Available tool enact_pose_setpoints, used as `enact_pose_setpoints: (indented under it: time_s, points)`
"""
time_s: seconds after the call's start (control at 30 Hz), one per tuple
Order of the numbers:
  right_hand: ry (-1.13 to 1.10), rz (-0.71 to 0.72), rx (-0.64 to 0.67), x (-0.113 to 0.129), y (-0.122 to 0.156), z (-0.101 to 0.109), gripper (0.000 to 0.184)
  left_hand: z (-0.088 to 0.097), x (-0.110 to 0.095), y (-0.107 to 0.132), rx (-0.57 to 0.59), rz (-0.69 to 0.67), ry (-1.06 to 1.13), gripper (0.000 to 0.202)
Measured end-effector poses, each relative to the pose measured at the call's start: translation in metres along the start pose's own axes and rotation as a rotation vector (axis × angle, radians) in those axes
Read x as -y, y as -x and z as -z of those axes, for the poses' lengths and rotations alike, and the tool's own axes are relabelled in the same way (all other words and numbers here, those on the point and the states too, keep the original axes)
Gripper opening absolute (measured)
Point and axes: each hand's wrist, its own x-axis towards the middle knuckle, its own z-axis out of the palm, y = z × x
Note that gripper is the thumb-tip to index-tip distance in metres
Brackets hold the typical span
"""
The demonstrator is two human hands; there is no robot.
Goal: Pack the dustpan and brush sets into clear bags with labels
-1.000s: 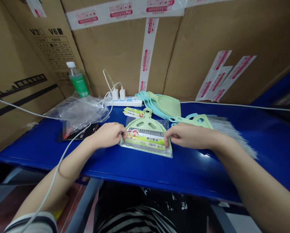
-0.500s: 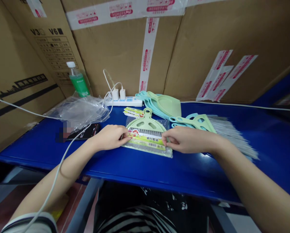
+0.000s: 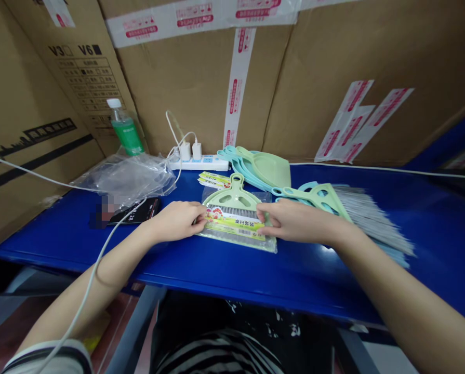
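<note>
A light green dustpan and brush set [image 3: 238, 199] lies flat in a clear plastic bag in front of me, handle pointing away. A yellow and white label card [image 3: 236, 223] lies across its grey bristles. At the left edge of the bagged set, my left hand [image 3: 181, 220] is closed in a pinch. My right hand [image 3: 289, 221] grips its right side, with bent finger and thumb slightly apart on the label's right end. The palms and the bag's side edges are partly hidden under the hands.
More label cards [image 3: 214, 179] lie behind the set. Dustpans [image 3: 271, 167] are stacked at the back, and brushes [image 3: 372, 213] are piled right. Leftward are clear bags [image 3: 127, 176], a phone [image 3: 144, 212], a bottle [image 3: 127, 132] and a power strip [image 3: 209, 163]. A white cable crosses my left arm.
My right hand has shifted slightly up and left over the label, and its finger and thumb are farther apart. The left hand and the bagged set look nearly unmoved.
</note>
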Motion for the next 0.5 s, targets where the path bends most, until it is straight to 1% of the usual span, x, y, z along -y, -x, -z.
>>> enact_pose_setpoints:
  time_s: [0.07, 0.2, 0.5]
  points:
    - [0.021, -0.015, -0.017, 0.0008, -0.0001, -0.0005, 0.007, 0.0, 0.0, 0.0, -0.003, -0.001, 0.004, 0.019]
    - [0.007, 0.005, -0.021, 0.0011, 0.0007, -0.0001, 0.002, 0.0005, -0.0004, 0.0002, -0.009, 0.001, 0.021, 0.018]
    - [-0.006, 0.0, -0.028, 0.0016, 0.0006, 0.0012, 0.007, 0.0024, -0.0028, -0.0003, -0.016, 0.014, 0.019, 0.017]
